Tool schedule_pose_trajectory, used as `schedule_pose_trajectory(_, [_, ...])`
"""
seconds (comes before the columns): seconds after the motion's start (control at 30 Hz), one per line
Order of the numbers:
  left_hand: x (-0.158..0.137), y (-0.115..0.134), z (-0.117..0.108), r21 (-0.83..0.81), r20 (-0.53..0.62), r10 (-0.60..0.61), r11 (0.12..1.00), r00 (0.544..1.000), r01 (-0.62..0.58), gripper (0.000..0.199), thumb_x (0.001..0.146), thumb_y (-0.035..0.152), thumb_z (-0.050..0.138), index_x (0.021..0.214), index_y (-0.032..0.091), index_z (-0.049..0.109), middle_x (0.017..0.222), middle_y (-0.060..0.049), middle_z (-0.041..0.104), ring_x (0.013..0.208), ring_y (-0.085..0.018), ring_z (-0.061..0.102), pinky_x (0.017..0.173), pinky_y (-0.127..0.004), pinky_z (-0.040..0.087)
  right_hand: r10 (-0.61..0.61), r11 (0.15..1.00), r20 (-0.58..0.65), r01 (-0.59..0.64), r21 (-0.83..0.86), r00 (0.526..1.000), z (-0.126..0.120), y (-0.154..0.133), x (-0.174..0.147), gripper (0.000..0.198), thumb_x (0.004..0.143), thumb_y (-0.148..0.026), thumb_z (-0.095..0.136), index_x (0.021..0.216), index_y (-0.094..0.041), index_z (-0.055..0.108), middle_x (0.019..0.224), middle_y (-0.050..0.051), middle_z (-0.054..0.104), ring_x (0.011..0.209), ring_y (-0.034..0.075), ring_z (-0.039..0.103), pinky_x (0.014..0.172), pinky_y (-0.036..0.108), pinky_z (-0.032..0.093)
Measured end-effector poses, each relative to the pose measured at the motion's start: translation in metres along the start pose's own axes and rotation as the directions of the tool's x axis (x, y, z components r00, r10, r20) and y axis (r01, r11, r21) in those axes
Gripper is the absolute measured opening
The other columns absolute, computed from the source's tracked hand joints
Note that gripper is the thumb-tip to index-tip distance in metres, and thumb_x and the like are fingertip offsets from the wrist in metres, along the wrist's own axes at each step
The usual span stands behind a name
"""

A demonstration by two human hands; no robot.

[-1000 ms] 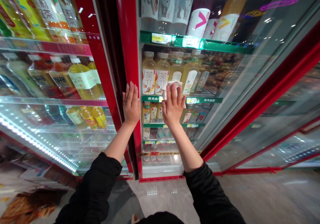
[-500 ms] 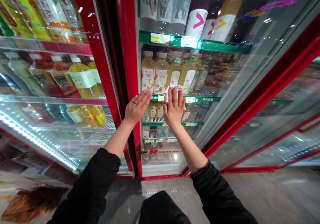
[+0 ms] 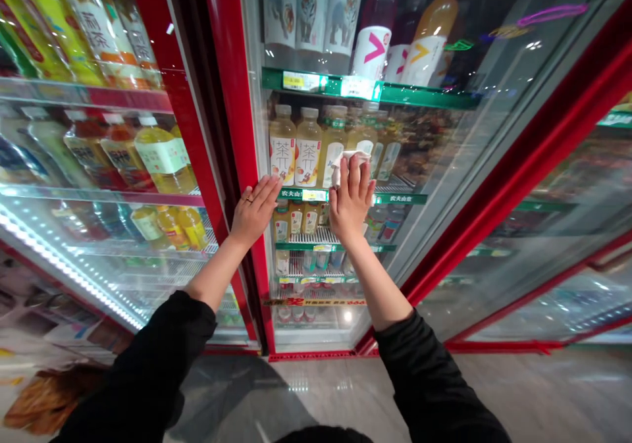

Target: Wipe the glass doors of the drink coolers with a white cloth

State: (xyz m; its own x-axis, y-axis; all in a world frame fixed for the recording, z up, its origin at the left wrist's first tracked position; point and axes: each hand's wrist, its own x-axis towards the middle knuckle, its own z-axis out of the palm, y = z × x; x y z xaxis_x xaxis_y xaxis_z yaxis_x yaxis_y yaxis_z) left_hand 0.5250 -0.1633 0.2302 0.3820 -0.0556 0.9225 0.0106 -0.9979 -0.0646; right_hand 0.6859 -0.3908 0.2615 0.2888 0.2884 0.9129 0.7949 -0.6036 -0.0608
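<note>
My right hand (image 3: 351, 199) lies flat on the glass door (image 3: 419, 133), fingers stretched upward. Under its fingers is a crumpled white cloth (image 3: 364, 157), pressed against the glass; the palm hides part of it. To the left, my left hand (image 3: 255, 211) rests with straight fingers over the red door frame (image 3: 232, 81), its fingertips reaching onto the edge of the glass. A ring shows on one of its fingers. Behind the glass, near both hands, bottles of pale yellow tea (image 3: 308, 147) stand on a green-edged shelf (image 3: 407, 199).
A second cooler door with bottles (image 3: 165, 150) on pink-edged shelves is on the left. Larger bottles (image 3: 372, 41) stand on the upper shelf. A red slanting door frame (image 3: 494, 199) runs along the right. Grey floor (image 3: 340, 397) lies below.
My right hand has slid to the right and slightly up across the glass with the cloth. My left hand stays on the frame, while the whole view has shifted a little.
</note>
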Motion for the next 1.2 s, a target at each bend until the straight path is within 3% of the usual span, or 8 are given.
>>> schedule_pose_trajectory(0.1, [0.006, 0.017, -0.012, 0.096, -0.002, 0.079, 0.992, 0.997, -0.078, 0.067, 0.113, 0.018, 0.047, 0.178, 0.028, 0.031, 0.172, -0.007, 0.053, 0.164, -0.018, 0.044, 0.143, -0.036, 0.020, -0.119, 0.992, 0.023, 0.118, 0.041, 0.993, 0.002, -0.001, -0.001, 0.068, 0.117, -0.039, 0.035, 0.179, -0.032, 0.007, 0.185, 0.004, 0.035, 0.172, 0.031, 0.031, 0.141, 0.057, 0.018])
schedule_pose_trajectory(0.27, [0.033, 0.065, -0.009, 0.172, 0.068, 0.174, 0.968, 0.982, -0.183, 0.084, 0.112, 0.011, 0.048, 0.181, 0.032, 0.004, 0.177, -0.005, 0.046, 0.164, -0.017, 0.043, 0.143, -0.034, 0.018, -0.439, 0.898, 0.125, 0.434, 0.065, 0.890, -0.005, 0.044, -0.033, 0.069, 0.116, -0.039, 0.048, 0.178, -0.040, 0.018, 0.175, -0.003, 0.051, 0.164, 0.022, 0.047, 0.141, 0.038, 0.015])
schedule_pose_trajectory(0.4, [0.057, 0.105, 0.000, 0.144, 0.142, 0.098, 0.982, 0.985, -0.119, 0.088, 0.113, 0.013, 0.046, 0.179, 0.027, -0.010, 0.183, -0.008, 0.033, 0.168, -0.022, 0.037, 0.143, -0.041, 0.022, -0.360, 0.933, 0.091, 0.358, 0.033, 0.929, -0.008, 0.058, -0.036, 0.069, 0.116, -0.038, 0.046, 0.178, -0.039, 0.017, 0.177, -0.001, 0.049, 0.165, 0.024, 0.046, 0.141, 0.041, 0.013])
schedule_pose_trajectory(0.6, [0.073, 0.121, 0.005, 0.165, 0.200, -0.049, 0.986, 0.979, 0.015, 0.091, 0.113, 0.019, 0.046, 0.177, 0.024, -0.019, 0.187, -0.010, 0.019, 0.172, -0.027, 0.027, 0.143, -0.047, 0.026, -0.143, 0.990, -0.042, 0.142, -0.008, 0.989, -0.005, 0.019, -0.006, 0.068, 0.117, -0.038, 0.037, 0.180, -0.031, 0.011, 0.182, 0.005, 0.041, 0.170, 0.029, 0.036, 0.142, 0.053, 0.015])
schedule_pose_trajectory(0.83, [0.070, 0.112, 0.019, 0.200, 0.188, -0.060, 0.980, 0.980, 0.021, 0.100, 0.111, 0.022, 0.055, 0.176, 0.023, -0.021, 0.187, -0.015, 0.020, 0.172, -0.031, 0.029, 0.143, -0.051, 0.025, -0.465, 0.885, 0.118, 0.464, 0.033, 0.878, -0.017, 0.074, -0.035, 0.066, 0.116, -0.034, 0.047, 0.178, -0.041, 0.024, 0.173, -0.003, 0.054, 0.164, 0.020, 0.047, 0.141, 0.038, 0.013])
schedule_pose_trajectory(0.97, [0.069, 0.113, 0.023, 0.190, 0.158, -0.069, 0.981, 0.985, 0.038, 0.102, 0.111, 0.024, 0.059, 0.176, 0.023, -0.019, 0.186, -0.016, 0.022, 0.172, -0.032, 0.030, 0.144, -0.053, 0.025, -0.300, 0.954, 0.071, 0.301, 0.000, 0.951, -0.021, 0.104, -0.043, 0.068, 0.117, -0.036, 0.043, 0.179, -0.037, 0.017, 0.177, 0.002, 0.049, 0.166, 0.025, 0.044, 0.141, 0.045, 0.019])
schedule_pose_trajectory(1.1, [0.070, 0.116, 0.023, 0.171, 0.173, -0.096, 0.983, 0.980, 0.067, 0.102, 0.109, 0.021, 0.061, 0.177, 0.023, -0.015, 0.186, -0.015, 0.022, 0.172, -0.033, 0.029, 0.144, -0.054, 0.023, -0.012, 1.000, -0.073, 0.012, -0.005, 0.997, -0.016, 0.087, -0.020, 0.071, 0.117, -0.037, 0.033, 0.179, -0.032, 0.000, 0.185, 0.008, 0.033, 0.172, 0.033, 0.030, 0.136, 0.063, 0.028])
schedule_pose_trajectory(1.2, [0.071, 0.119, 0.022, 0.191, 0.191, -0.133, 0.977, 0.972, 0.096, 0.099, 0.109, 0.021, 0.060, 0.179, 0.023, -0.010, 0.186, -0.014, 0.024, 0.173, -0.032, 0.028, 0.145, -0.053, 0.021, -0.053, 0.999, -0.029, 0.053, 0.006, 0.998, -0.012, 0.070, -0.013, 0.071, 0.117, -0.033, 0.036, 0.179, -0.033, 0.002, 0.185, 0.007, 0.034, 0.171, 0.033, 0.033, 0.137, 0.062, 0.028])
